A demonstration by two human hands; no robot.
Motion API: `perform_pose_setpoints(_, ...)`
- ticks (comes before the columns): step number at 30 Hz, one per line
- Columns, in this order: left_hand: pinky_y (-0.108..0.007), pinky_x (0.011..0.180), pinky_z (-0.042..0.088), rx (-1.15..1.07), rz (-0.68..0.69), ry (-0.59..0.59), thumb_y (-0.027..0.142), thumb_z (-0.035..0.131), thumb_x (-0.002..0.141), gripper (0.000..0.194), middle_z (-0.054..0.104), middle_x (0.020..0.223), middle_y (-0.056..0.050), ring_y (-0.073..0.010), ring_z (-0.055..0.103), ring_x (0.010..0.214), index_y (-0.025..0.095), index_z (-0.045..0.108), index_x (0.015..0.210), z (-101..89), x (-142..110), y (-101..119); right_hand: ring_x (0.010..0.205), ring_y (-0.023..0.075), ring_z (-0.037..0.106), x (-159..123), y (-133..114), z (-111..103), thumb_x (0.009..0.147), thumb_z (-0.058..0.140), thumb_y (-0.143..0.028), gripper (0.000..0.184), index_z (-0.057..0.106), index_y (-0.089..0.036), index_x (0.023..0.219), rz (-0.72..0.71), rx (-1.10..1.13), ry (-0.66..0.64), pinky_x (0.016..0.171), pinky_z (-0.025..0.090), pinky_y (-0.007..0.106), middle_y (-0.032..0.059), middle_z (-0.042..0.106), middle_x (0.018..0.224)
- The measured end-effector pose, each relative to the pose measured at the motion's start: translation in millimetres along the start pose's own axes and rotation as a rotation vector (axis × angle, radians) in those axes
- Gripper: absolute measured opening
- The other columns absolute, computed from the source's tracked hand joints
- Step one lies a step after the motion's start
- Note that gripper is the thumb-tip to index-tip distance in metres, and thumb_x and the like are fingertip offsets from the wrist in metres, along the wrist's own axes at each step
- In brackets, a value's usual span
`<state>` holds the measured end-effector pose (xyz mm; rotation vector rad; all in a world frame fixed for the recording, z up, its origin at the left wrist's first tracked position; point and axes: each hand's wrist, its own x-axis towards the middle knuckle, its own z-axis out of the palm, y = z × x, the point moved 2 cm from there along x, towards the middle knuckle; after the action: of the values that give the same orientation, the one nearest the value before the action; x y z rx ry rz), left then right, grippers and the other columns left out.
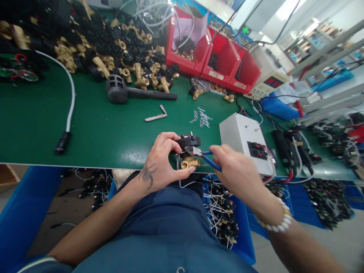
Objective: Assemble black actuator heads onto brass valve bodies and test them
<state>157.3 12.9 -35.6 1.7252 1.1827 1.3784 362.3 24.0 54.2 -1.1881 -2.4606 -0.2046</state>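
My left hand [162, 161] is closed around a small valve [188, 151] with a black plastic top and a brass fitting below, held just over the near edge of the green table [93, 132]. My right hand [236, 170] grips blue-handled pliers [203, 154], whose jaws touch the valve between the black top and the brass part. A thin wire hangs down from the valve toward my lap.
A big heap of black-and-brass valves [113, 49] fills the table's far left. A black mallet [125, 91], a white cable [69, 102], loose metal clips [201, 117], red bins [216, 57] and a white switch box [244, 140] are nearby. Blue crates of wired parts [227, 220] stand below.
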Motion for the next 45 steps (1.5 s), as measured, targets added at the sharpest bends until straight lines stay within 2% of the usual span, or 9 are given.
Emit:
perform_pose_setpoints(3, -0.05, 0.096, 0.057, 0.005, -0.005, -0.001, 0.023, 0.085, 0.067, 0.04, 0.057, 0.117, -0.01, -0.0271, 0.059, 0.115, 0.02, 0.052, 0.089, -0.7, 0, 0, 0.063, 0.0125, 0.053, 2, -1, 1, 0.09, 0.05, -0.01, 0.015, 0.059, -0.018, 0.099, -0.006, -0.029, -0.171, 0.055, 0.038, 0.024, 0.0021, 0.06, 0.08)
perform_pose_setpoints(7, -0.051, 0.097, 0.056, -0.003, 0.009, 0.004, 0.024, 0.086, 0.067, 0.04, 0.057, 0.118, -0.01, -0.0268, 0.059, 0.114, 0.02, 0.053, 0.09, 0.0, 0, 1, 0.069, 0.0132, 0.056, 0, 2, -9, 0.093, 0.054, -0.018, 0.013, 0.055, -0.022, 0.106, 0.175, 0.062, 0.298, 0.062, 0.044, 0.026, 0.0025, 0.059, 0.089)
perform_pose_setpoints(13, -0.05, 0.096, 0.057, 0.007, 0.003, 0.002, 0.024, 0.085, 0.068, 0.04, 0.057, 0.117, -0.01, -0.0267, 0.059, 0.114, 0.02, 0.052, 0.089, 0.0, 0, 0, 0.065, 0.0142, 0.054, -4, 3, 8, 0.088, 0.046, -0.008, 0.02, 0.057, -0.017, 0.101, -0.018, -0.082, -0.279, 0.056, 0.038, 0.026, 0.0037, 0.059, 0.08)
perform_pose_setpoints(18, -0.049, 0.093, 0.058, 0.014, 0.023, 0.006, 0.026, 0.085, 0.068, 0.04, 0.057, 0.117, -0.01, -0.0268, 0.06, 0.114, 0.02, 0.052, 0.089, -1.2, 0, 0, 0.074, 0.0146, 0.056, -4, 6, -11, 0.092, 0.055, -0.018, 0.016, 0.054, -0.023, 0.108, 0.178, 0.048, 0.34, 0.065, 0.043, 0.028, 0.0033, 0.059, 0.092)
perform_pose_setpoints(23, -0.049, 0.093, 0.058, 0.031, 0.016, 0.002, 0.025, 0.085, 0.067, 0.04, 0.058, 0.117, -0.011, -0.0269, 0.059, 0.114, 0.02, 0.051, 0.088, -1.2, 1, 0, 0.064, 0.0152, 0.052, -4, 2, 8, 0.085, 0.046, -0.004, 0.023, 0.056, -0.018, 0.1, -0.033, -0.105, -0.27, 0.055, 0.037, 0.028, 0.0033, 0.057, 0.079)
perform_pose_setpoints(29, -0.05, 0.093, 0.057, 0.03, 0.033, 0.008, 0.026, 0.086, 0.068, 0.041, 0.057, 0.118, -0.011, -0.0273, 0.059, 0.114, 0.02, 0.051, 0.089, 0.8, 0, 0, 0.067, 0.0114, 0.05, -4, 6, -6, 0.09, 0.056, -0.014, 0.019, 0.055, -0.021, 0.108, 0.101, -0.001, 0.233, 0.063, 0.041, 0.024, 0.0009, 0.059, 0.09)
perform_pose_setpoints(34, -0.049, 0.093, 0.057, 0.05, 0.036, 0.004, 0.025, 0.085, 0.068, 0.041, 0.058, 0.117, -0.011, -0.0275, 0.059, 0.114, 0.02, 0.051, 0.088, 0.8, 1, 1, 0.064, 0.0144, 0.051, -5, 3, 12, 0.083, 0.048, -0.003, 0.024, 0.058, -0.016, 0.101, -0.027, -0.11, -0.258, 0.056, 0.035, 0.026, 0.004, 0.057, 0.081)
perform_pose_setpoints(40, -0.048, 0.092, 0.058, 0.046, 0.029, -0.005, 0.026, 0.086, 0.067, 0.042, 0.058, 0.117, -0.011, -0.0264, 0.06, 0.113, 0.021, 0.05, 0.088, -0.3, 1, 0, 0.071, 0.0141, 0.053, -7, 4, 0, 0.092, 0.052, -0.017, 0.02, 0.053, -0.023, 0.111, 0.151, 0.0, 0.211, 0.066, 0.044, 0.028, 0.0017, 0.057, 0.089)
perform_pose_setpoints(45, -0.049, 0.092, 0.057, 0.043, 0.03, 0.003, 0.026, 0.086, 0.067, 0.042, 0.058, 0.116, -0.01, -0.0268, 0.059, 0.114, 0.021, 0.05, 0.087, 0.3, 1, 1, 0.066, 0.0148, 0.053, -8, -1, 15, 0.082, 0.048, -0.005, 0.024, 0.058, -0.018, 0.101, 0.021, -0.065, -0.2, 0.057, 0.036, 0.027, 0.0033, 0.057, 0.08)
